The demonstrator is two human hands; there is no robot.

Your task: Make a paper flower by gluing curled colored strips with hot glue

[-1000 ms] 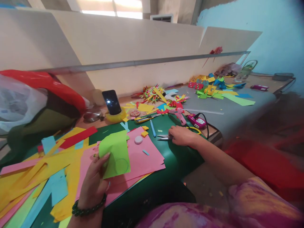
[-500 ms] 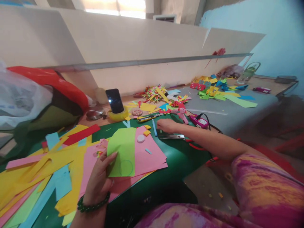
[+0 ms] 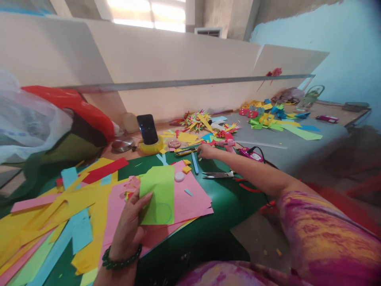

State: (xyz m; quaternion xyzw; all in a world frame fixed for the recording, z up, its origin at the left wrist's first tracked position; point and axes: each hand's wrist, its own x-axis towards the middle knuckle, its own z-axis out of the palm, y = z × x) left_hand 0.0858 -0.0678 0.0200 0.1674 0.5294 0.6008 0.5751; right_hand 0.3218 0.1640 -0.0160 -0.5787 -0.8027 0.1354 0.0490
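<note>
My left hand (image 3: 135, 212) holds a light green sheet of paper (image 3: 160, 182) by its left edge, thumb on top. A circle is drawn near the sheet's lower right corner. Over the green mat, my right hand (image 3: 206, 151) reaches out with curled fingers, at the right end of a yellow utility knife (image 3: 185, 151). Its fingertips are hidden, so I cannot tell whether they grip the knife. A blue pen (image 3: 195, 163) and scissors (image 3: 218, 174) with red handles lie just nearer. Pink paper (image 3: 190, 198) beneath the green sheet bears a white round cap (image 3: 179, 176).
Coloured paper strips (image 3: 80, 198) cover the left side. Behind stand a phone (image 3: 148, 129) and a yellow tape roll (image 3: 151, 146). A pink glue gun (image 3: 229, 145) and purple power strip (image 3: 251, 154) with a black cord lie right of my right hand.
My right hand has moved from beside the pen and scissors away from me to the knife's end. My left hand still holds the green paper. The view has shifted slightly.
</note>
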